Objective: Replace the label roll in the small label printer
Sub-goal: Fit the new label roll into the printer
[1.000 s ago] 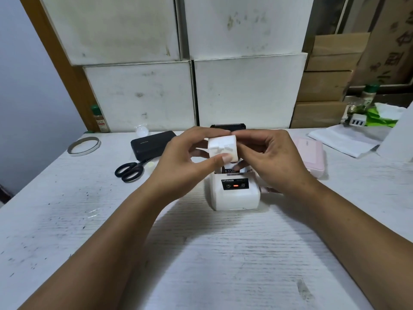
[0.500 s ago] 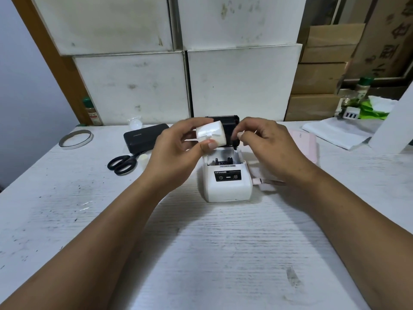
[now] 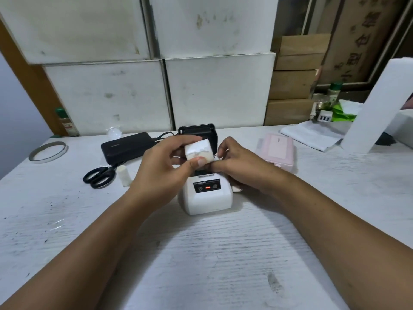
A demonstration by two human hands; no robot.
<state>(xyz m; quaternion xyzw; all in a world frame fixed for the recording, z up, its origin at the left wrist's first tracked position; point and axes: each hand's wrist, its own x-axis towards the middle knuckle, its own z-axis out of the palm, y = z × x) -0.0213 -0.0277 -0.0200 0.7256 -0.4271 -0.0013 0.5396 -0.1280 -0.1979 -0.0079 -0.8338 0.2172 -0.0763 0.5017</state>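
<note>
White table (image 3: 201,253) | left hand (image 3: 163,173) grips label roll (image 3: 199,151) above printer (image 3: 207,195); right hand (image 3: 241,166) pinches its edge

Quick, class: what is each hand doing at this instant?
Left hand: closed on the label roll, above the white printer.
Right hand: fingertips pinched beside the roll; what they grip cannot be told.

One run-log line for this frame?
left hand: holds label roll above printer | right hand: fingertips at roll's edge | printer: lid open | roll: not yet seated
</note>
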